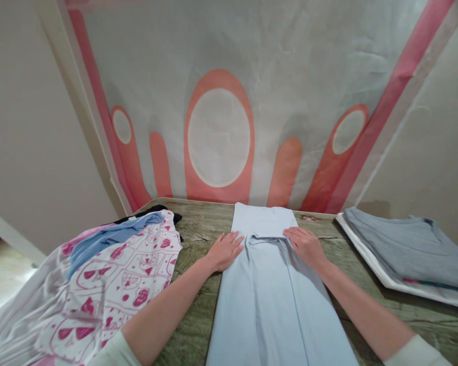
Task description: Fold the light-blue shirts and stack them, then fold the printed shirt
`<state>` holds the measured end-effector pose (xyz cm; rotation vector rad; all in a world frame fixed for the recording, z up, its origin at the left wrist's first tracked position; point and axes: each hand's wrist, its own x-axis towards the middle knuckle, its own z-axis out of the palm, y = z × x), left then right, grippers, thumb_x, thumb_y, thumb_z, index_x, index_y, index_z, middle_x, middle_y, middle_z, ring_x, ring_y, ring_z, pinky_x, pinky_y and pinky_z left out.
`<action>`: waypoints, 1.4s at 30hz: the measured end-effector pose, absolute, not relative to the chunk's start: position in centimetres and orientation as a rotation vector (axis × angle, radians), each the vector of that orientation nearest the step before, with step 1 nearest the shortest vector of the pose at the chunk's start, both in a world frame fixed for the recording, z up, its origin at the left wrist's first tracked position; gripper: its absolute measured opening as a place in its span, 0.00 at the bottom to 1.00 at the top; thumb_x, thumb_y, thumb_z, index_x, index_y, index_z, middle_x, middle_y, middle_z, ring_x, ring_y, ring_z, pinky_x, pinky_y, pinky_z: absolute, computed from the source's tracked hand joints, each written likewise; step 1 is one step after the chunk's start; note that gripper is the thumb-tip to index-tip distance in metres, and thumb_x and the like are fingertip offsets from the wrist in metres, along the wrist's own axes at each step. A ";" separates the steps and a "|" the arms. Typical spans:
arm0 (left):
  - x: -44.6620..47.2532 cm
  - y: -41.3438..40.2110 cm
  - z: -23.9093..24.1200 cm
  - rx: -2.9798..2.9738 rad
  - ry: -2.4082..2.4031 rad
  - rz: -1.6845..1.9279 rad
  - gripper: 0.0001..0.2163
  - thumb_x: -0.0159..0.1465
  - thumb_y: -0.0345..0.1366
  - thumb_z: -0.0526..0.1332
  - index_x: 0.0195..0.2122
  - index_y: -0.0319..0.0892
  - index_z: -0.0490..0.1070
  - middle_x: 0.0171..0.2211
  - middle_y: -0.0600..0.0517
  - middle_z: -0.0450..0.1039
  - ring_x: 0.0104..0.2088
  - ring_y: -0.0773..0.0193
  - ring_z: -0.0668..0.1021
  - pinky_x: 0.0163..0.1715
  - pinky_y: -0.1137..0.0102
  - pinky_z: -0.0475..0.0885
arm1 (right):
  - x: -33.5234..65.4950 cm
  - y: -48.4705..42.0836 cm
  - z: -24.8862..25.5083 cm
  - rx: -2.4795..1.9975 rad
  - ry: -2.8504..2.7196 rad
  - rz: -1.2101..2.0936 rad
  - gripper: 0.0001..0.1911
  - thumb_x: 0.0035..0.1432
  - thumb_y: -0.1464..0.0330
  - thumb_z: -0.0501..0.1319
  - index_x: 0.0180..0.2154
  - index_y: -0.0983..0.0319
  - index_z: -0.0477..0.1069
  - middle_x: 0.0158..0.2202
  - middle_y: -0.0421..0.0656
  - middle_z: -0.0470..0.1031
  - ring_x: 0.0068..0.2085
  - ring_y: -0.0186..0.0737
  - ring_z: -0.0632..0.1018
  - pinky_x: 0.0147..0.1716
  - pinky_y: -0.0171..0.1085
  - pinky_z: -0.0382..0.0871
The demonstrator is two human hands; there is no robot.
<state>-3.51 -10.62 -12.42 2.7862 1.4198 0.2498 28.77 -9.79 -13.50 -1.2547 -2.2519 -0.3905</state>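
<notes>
A light-blue garment [275,300] lies lengthwise in front of me, narrowed into a long strip, with its far end [265,218] turned over into a short flap. Creases run down its middle from the flap's edge. My left hand [224,251] rests flat on the left side of the cloth near the flap, fingers stretched out. On the opposite side, my right hand [306,247] lies with its fingers over the flap's right corner. Its thumb is hidden.
On the left is a loose heap of clothes, with a white and pink printed garment [137,279] and a blue one [114,239]. Folded grey clothes [400,249] are stacked at the right. The wood-patterned table [198,218] meets a printed backdrop [309,61].
</notes>
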 end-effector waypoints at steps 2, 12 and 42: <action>-3.5 -10.6 -12.4 2.768 1.411 0.260 0.24 0.68 0.47 0.33 0.61 0.48 0.51 0.63 0.51 0.48 0.62 0.61 0.52 0.58 0.59 0.47 | 28.8 -9.7 -13.6 -1.273 -2.292 -0.320 0.17 0.56 0.76 0.51 0.42 0.60 0.73 0.44 0.44 0.75 0.46 0.42 0.73 0.47 0.42 0.63; -3.7 -10.6 -12.2 2.688 1.399 0.328 0.22 0.69 0.43 0.35 0.59 0.47 0.55 0.62 0.52 0.51 0.61 0.65 0.53 0.59 0.61 0.48 | 22.5 -13.7 -10.1 -1.007 -2.496 -0.242 0.17 0.57 0.78 0.52 0.45 0.60 0.70 0.46 0.44 0.73 0.45 0.39 0.72 0.44 0.40 0.63; -2.2 -11.6 -11.0 2.800 1.188 0.233 0.21 0.67 0.38 0.39 0.62 0.44 0.48 0.63 0.51 0.46 0.62 0.62 0.51 0.58 0.62 0.47 | 16.4 -19.8 -10.1 -0.619 -2.757 -0.163 0.10 0.61 0.74 0.51 0.40 0.63 0.70 0.39 0.47 0.73 0.40 0.37 0.71 0.41 0.39 0.61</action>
